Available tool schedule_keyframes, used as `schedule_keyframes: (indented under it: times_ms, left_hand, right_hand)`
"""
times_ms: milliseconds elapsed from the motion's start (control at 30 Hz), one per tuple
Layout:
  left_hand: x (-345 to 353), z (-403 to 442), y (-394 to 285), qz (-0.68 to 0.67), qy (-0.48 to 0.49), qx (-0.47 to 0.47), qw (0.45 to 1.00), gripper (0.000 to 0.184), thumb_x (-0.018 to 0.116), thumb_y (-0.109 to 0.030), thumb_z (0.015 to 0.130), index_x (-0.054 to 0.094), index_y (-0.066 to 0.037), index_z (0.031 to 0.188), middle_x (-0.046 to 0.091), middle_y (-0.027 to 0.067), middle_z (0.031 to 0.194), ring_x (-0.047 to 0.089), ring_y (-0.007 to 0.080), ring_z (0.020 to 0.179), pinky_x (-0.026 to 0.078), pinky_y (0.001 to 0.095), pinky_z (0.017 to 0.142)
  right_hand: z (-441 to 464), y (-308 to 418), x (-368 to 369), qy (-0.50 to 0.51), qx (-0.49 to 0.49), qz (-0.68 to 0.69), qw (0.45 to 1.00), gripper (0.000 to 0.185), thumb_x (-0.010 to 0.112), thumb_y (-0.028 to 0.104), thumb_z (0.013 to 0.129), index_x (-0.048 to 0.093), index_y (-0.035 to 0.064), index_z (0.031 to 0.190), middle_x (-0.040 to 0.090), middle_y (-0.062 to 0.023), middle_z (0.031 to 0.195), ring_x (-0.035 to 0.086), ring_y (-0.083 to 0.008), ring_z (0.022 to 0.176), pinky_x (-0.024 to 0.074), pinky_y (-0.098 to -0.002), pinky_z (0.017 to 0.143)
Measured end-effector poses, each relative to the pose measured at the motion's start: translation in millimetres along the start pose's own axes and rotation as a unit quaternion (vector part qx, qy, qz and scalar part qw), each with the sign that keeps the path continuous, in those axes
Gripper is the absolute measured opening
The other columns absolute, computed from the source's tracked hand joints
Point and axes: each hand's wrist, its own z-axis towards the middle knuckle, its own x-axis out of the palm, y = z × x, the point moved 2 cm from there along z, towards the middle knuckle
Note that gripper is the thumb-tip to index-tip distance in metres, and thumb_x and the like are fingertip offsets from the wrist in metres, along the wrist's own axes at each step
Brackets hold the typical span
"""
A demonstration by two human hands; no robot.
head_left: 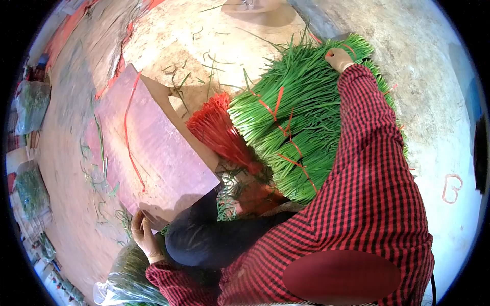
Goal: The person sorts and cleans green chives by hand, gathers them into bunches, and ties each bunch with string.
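Observation:
My right hand (339, 58) is closed at the top right of a large pile of green stalks (301, 107), beside a bundle with a red tie; what its fingers grip, if anything, is too small to tell. Red ties cross several bundles in the pile. Near the lower left corner of a pinkish board (153, 148), my left hand (145, 235) has its fingers apart, with nothing visible between them. One red strip (127, 127) lies lengthwise on the board. A bunch of red ties (217, 130) lies between board and pile.
Loose green stalks (184, 84) are scattered on the floor beyond the board. A clear plastic bag of greens (127, 275) sits below my left hand. More bagged greens (31, 188) stand at the far left. A round object (250, 6) is at the top edge.

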Motion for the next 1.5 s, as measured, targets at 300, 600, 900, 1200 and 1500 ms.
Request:
schedule_keyframes:
  times_ms: [300, 600, 900, 1200, 1500]
  left_hand:
    - [-37, -75, -5, -0.055, -0.120, -0.038, 0.990, 0.033, 0.051, -0.008, 0.096, 0.052, 0.004, 0.127, 0.058, 0.0110, 0.123, 0.055, 0.0194, 0.108, 0.044, 0.0339, 0.097]
    - [-112, -205, 37, 0.018, -0.343, -0.037, 0.938, 0.032, 0.059, -0.006, 0.091, 0.059, 0.000, 0.123, 0.062, 0.0090, 0.118, 0.057, 0.0174, 0.109, 0.043, 0.0307, 0.098]
    - [-176, -385, 113, -0.081, -0.597, -0.001, 0.798, 0.022, 0.057, 0.000, 0.092, 0.063, -0.002, 0.113, 0.064, 0.0071, 0.114, 0.060, 0.0160, 0.106, 0.045, 0.0296, 0.096]
    - [-203, -495, 152, 0.154, -0.759, -0.196, 0.601, 0.076, 0.073, -0.033, 0.084, 0.037, 0.005, 0.139, 0.039, 0.0219, 0.139, 0.038, 0.0313, 0.130, 0.028, 0.0403, 0.109]
    - [-206, -502, 224, -0.302, -0.749, -0.075, 0.586, 0.046, 0.068, -0.008, 0.084, 0.051, 0.005, 0.125, 0.060, 0.0101, 0.113, 0.056, 0.0170, 0.099, 0.044, 0.0291, 0.091]
  right_hand:
    - [-18, -59, -1, -0.253, 0.206, 0.083, 0.942, 0.032, 0.054, 0.027, 0.091, 0.063, 0.0023, 0.110, 0.067, -0.0156, 0.095, 0.065, -0.0275, 0.089, 0.0503, -0.0393, 0.080]
    - [-182, 279, 12, 0.128, -0.348, 0.510, 0.776, 0.015, 0.058, 0.015, 0.092, 0.064, 0.0027, 0.100, 0.056, 0.0010, 0.079, 0.050, -0.0068, 0.067, 0.0412, -0.0221, 0.064]
    - [-528, 505, 38, 0.239, -0.793, 0.241, 0.507, 0.058, 0.065, 0.007, 0.081, 0.046, 0.0043, 0.136, 0.056, -0.0145, 0.128, 0.053, -0.0257, 0.117, 0.0415, -0.0359, 0.101]
    - [-768, 569, 92, 0.126, -0.959, 0.069, 0.246, 0.066, 0.066, 0.028, 0.082, 0.042, -0.0008, 0.137, 0.048, -0.0225, 0.136, 0.040, -0.0358, 0.133, 0.0296, -0.0411, 0.113]
    - [-939, 537, 213, 0.054, -0.976, -0.120, 0.173, 0.092, 0.075, 0.041, 0.070, 0.035, -0.0023, 0.141, 0.040, -0.0222, 0.143, 0.033, -0.0353, 0.138, 0.0232, -0.0456, 0.115]
